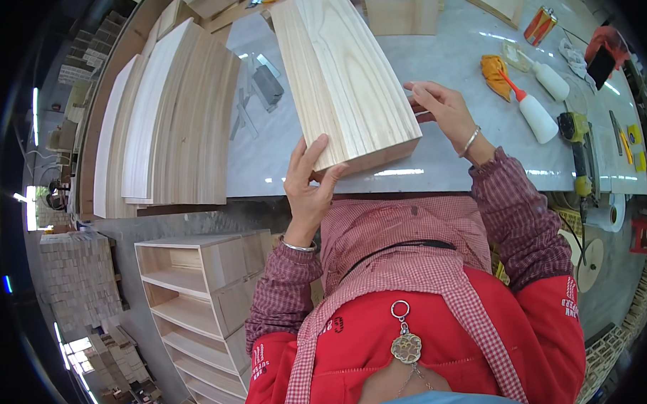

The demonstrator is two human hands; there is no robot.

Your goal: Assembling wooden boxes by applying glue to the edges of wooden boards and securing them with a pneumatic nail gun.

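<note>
A long pale wooden box [349,75] lies at a slant on the grey worktop, its grained flat face up. My left hand [310,184] grips its near left corner, fingers on the upper face and thumb against the near end. At the box's right side is my right hand [444,113], fingers apart, the tips at the edge and partly hidden by it. Whether they press on the wood I cannot tell. Just left of the box lie a dark grey block [268,85] and some thin metal strips [246,121].
Stacked wooden boards [191,119] stand on the left of the worktop [446,171]. At right are white squeeze bottles [537,118], an orange cloth [494,76], a tin [540,26] and a yellow-black power tool [573,127]. Below left stand open wooden boxes [185,290].
</note>
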